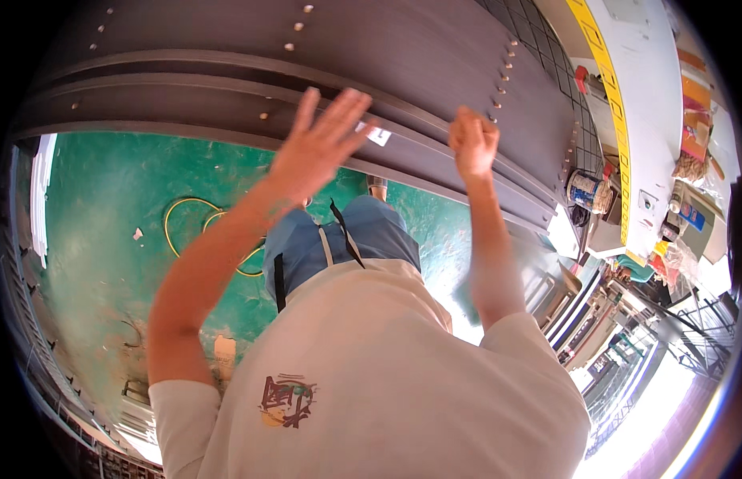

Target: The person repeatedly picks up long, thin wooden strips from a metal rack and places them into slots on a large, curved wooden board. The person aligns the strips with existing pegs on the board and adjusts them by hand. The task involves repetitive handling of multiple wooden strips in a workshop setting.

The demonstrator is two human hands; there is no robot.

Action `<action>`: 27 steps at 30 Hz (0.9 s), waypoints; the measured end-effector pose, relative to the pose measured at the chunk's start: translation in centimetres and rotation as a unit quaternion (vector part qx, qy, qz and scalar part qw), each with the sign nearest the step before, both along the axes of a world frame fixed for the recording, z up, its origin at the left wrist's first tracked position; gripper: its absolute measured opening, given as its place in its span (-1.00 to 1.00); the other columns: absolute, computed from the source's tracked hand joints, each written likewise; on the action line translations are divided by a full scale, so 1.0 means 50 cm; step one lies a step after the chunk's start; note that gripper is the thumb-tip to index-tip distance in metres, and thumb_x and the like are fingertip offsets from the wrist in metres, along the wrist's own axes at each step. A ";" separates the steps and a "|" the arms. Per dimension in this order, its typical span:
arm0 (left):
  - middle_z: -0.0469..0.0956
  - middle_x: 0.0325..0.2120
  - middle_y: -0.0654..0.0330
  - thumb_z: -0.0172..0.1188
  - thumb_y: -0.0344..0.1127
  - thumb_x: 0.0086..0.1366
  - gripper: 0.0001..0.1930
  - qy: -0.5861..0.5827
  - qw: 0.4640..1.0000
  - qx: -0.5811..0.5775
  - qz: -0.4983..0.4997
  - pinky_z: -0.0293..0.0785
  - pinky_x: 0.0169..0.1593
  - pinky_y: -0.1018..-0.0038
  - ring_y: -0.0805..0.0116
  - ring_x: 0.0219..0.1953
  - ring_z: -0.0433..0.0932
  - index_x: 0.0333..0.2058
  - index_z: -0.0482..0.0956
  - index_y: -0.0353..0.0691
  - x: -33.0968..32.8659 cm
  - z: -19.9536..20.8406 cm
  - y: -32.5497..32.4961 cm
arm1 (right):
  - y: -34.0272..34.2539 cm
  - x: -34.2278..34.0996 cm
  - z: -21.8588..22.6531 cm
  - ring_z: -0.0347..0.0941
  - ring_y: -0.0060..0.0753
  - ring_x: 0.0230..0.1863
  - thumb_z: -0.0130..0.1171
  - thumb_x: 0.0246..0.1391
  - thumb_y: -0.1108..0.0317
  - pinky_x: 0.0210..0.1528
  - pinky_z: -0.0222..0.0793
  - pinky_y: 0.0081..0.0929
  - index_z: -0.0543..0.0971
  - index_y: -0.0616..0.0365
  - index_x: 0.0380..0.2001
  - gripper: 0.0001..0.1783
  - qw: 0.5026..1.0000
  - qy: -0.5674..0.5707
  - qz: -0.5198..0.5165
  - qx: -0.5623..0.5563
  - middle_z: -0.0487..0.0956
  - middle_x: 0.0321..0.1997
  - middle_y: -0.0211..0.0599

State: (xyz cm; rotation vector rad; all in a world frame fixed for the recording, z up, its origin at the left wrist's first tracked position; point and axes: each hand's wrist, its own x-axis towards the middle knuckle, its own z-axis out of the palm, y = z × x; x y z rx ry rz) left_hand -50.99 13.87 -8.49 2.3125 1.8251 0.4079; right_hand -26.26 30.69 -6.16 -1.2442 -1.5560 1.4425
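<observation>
While the dark brown panels lie across the far side of the scene in front of you, their long edges running from left to right, both your hands are above their near edges. Your left hand, slightly blurred, has its fingers extended and spread, released, beside a white label on those edges; you cannot tell from this view whether it touches the surface. To the right, your right hand is clenched into a fist, and whether it encloses anything small cannot be told. Short rows of pale pegs stand out of the brown surface, one row just beyond your right fist. At the far right are black wire mesh, a round container, and a white surface edged by a yellow marked strip. Nearer, between the panels and you, a green floor carries a looped yellow hose to the left of your blue shorts.
</observation>
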 end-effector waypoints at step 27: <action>-0.10 0.49 0.07 0.52 -0.32 -0.22 0.15 0.044 0.989 -0.128 0.054 -0.19 0.49 -0.11 0.11 0.54 -0.17 0.42 0.12 -0.03 0.554 0.035 0.189 | 0.147 0.416 0.017 0.08 -0.70 -0.52 0.12 0.29 0.36 -0.53 0.05 -0.51 0.29 0.23 -0.66 -0.57 0.984 0.135 0.113 -0.003 0.22 -0.62 -0.59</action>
